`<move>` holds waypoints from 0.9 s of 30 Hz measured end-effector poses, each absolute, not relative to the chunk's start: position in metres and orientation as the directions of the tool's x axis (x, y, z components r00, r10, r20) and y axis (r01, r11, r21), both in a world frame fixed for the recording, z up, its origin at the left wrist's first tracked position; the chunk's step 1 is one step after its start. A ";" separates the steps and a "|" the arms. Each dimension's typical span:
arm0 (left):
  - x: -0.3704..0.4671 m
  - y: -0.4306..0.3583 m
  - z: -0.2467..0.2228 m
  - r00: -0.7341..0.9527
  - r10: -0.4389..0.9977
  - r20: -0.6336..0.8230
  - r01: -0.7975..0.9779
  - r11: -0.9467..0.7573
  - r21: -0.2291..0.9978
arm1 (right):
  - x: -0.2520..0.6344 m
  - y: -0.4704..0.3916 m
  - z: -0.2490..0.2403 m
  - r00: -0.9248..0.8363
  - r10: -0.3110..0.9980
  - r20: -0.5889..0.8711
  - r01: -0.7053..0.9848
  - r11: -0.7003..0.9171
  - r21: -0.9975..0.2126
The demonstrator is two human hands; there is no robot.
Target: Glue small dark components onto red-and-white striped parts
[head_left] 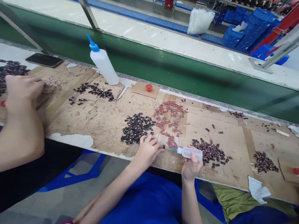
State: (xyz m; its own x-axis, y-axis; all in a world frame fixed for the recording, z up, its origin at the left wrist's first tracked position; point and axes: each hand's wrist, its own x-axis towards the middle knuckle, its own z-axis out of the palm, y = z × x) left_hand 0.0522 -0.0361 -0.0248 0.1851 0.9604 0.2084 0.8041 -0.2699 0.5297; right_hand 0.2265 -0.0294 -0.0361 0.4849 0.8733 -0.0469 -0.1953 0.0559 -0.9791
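My left hand [148, 150] is low over the cardboard beside a heap of small dark parts [136, 128]. Its fingers pinch one small black part [163, 146] at their tips. In my right hand [192, 168] lies a small translucent squeeze bottle [191, 153], tilted nearly flat. The bottle's thin blue tip [174, 149] points left toward the black part, with a small gap between them. Beyond both hands, small red parts [170, 109] are spread over clear tape. Right of the bottle sits a pile of dark parts with red bits [211, 151].
A large white bottle [104, 65] with a blue nozzle stands at the back, left of a red cap [149, 87]. A phone [44, 60] lies at far left, near a co-worker's hand [24, 87]. A green wall [187, 74] runs behind the cardboard.
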 end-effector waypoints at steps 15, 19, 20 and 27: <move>0.040 -0.014 -0.026 0.457 0.882 0.115 0.683 -0.431 0.589 | 0.226 -0.037 -0.039 0.591 0.806 -0.005 -0.155 0.107 -0.982; 0.042 -0.022 -0.029 0.403 0.908 0.113 0.690 -0.383 0.615 | 0.225 -0.041 -0.038 0.543 0.836 0.079 0.066 0.052 -0.996; 0.043 -0.024 -0.030 0.383 0.917 0.113 0.692 -0.366 0.622 | 0.224 -0.042 -0.037 0.527 0.843 0.105 0.122 0.047 -0.991; 0.048 -0.030 -0.031 0.235 0.972 0.017 0.713 -0.185 0.676 | 0.218 -0.042 -0.029 0.416 0.894 0.167 0.285 0.047 -0.957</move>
State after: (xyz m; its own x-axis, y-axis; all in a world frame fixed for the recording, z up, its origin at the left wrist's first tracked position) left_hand 0.0482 -0.0298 -0.0308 0.2355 0.9717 0.0171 0.7132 -0.1847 0.6761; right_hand 0.2178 -0.0425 -0.0293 0.4156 0.8940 0.1674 0.2847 0.0469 -0.9575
